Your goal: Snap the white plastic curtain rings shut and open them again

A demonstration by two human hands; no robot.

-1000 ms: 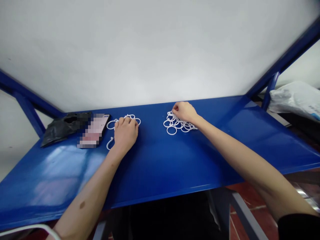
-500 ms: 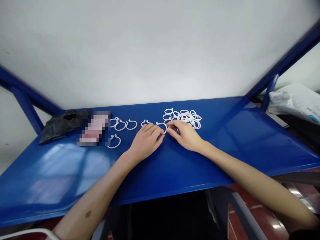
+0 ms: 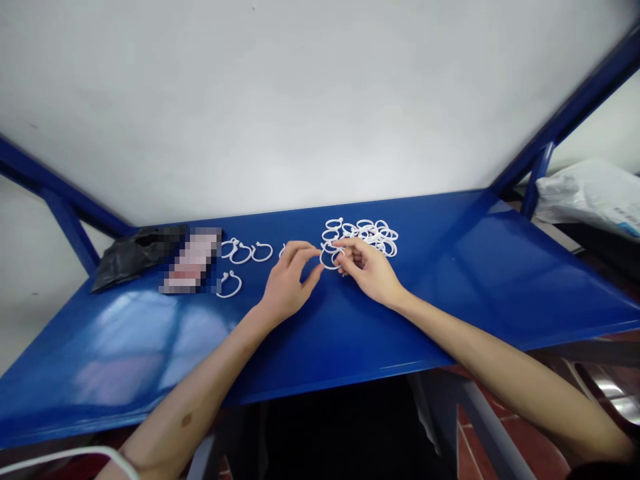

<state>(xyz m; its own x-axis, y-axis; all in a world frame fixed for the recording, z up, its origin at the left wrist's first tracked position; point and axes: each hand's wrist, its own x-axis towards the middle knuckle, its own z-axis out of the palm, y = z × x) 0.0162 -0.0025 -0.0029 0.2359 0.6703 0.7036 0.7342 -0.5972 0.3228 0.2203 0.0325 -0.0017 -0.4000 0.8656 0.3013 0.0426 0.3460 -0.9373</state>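
Observation:
A white plastic shower curtain ring (image 3: 322, 261) is between my two hands, with a second white loop overlapping it at its right side. My right hand (image 3: 373, 270) pinches the right side of these loops between thumb and fingers. At the ring's left edge, the thumb and forefinger of my left hand (image 3: 287, 283) are bent around it, their tips against it. Just behind my right hand lies a pile of similar white rings (image 3: 377, 233). To the left, several opened rings (image 3: 261, 259) with knobbed ends lie apart; one is partly behind my left hand.
A blurred-out flat item (image 3: 193, 260) and a black plastic bag (image 3: 133, 257) rest at the left of the blue table (image 3: 320, 360). Blue frame bars slant up at both sides. A white plastic bag (image 3: 590, 197) sits beyond the right edge, and a pale wall rises behind.
My left hand has shifted slightly left and its thumb and forefinger have spread. The ring now shows more fully between my hands, with a second loop visible in the right one.

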